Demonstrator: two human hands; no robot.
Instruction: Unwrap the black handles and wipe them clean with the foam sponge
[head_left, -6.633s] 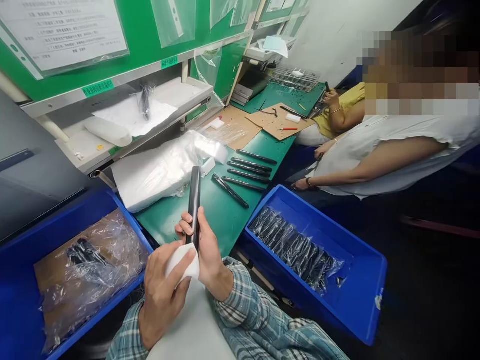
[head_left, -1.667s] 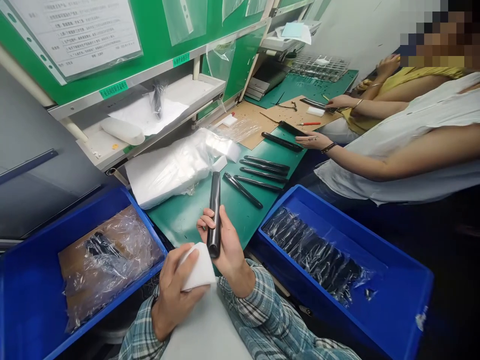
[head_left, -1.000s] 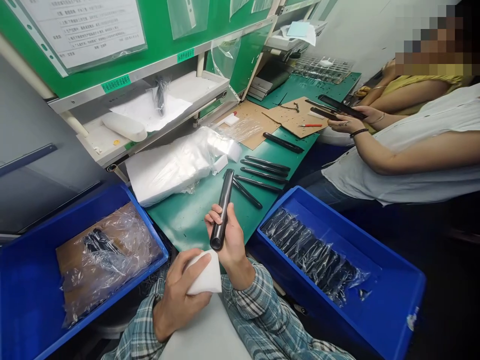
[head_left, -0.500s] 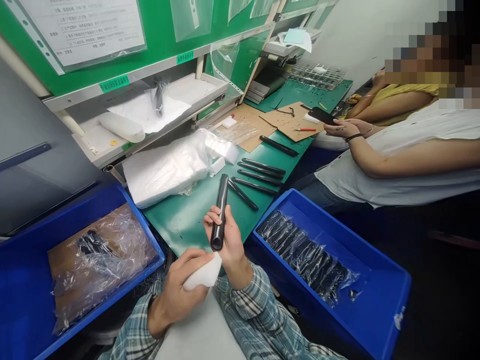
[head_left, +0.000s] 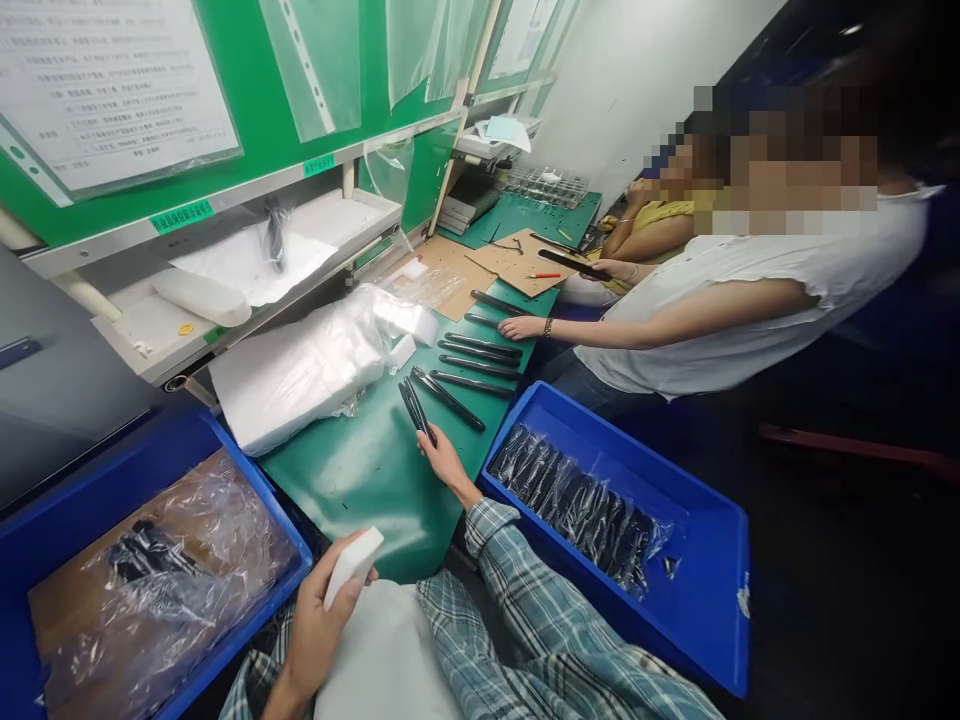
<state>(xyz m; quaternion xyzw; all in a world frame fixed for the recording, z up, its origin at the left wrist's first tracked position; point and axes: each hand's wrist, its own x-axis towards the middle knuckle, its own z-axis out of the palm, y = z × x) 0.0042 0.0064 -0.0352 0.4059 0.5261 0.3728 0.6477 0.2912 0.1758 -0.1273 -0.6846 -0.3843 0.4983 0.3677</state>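
Observation:
My left hand is closed around a white foam block, low in front of my body. Reaching out over the green table, my right hand grips the near end of a glossy black tube-like part, which points away from me. Just right of its far end lies another long black part, and several similar black parts rest side by side beyond it. A small white block sits near these parts.
Blue bins stand left and right, holding plastic-wrapped black parts. A bag of white foam lies along the shelf side. A co-worker's hand reaches onto the table at right, while their other hand holds a black part.
My right hand has moved forward with the black part, away from the foam block. My left hand has drawn back lower left. The co-worker's hand has come onto the table.

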